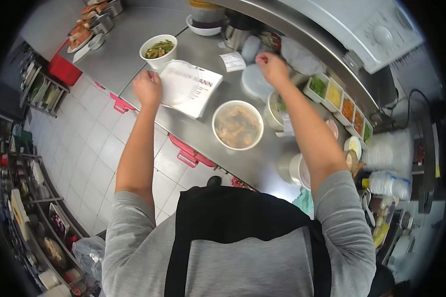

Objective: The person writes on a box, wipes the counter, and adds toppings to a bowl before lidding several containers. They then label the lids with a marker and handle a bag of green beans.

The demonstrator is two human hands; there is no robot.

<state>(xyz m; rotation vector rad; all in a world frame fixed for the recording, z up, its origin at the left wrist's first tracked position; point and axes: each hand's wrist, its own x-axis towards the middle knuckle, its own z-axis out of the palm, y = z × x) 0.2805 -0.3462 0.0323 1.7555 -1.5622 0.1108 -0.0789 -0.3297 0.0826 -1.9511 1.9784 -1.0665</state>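
My left hand (147, 89) is closed at the edge of a round clear plastic lid (176, 81), which lies over a white printed paper bag (203, 91). Just beyond it stands a white bowl of green vegetables (159, 49). My right hand (272, 68) is raised with its fingers pinched; whatever is between them, if anything, is too small to make out. Beneath and beside it are translucent round lids (255, 81) and a paper slip (232, 62). Between my forearms sits a white round bowl (238, 125) of brownish food, its surface hazy.
Several compartments of chopped toppings (334, 96) line the right side. Another container (275, 111) stands under my right forearm, and a white tub (300, 171) stands nearer me. Pink handles (188, 153) jut from the counter's front. Shelves with pans (52, 247) stand at left.
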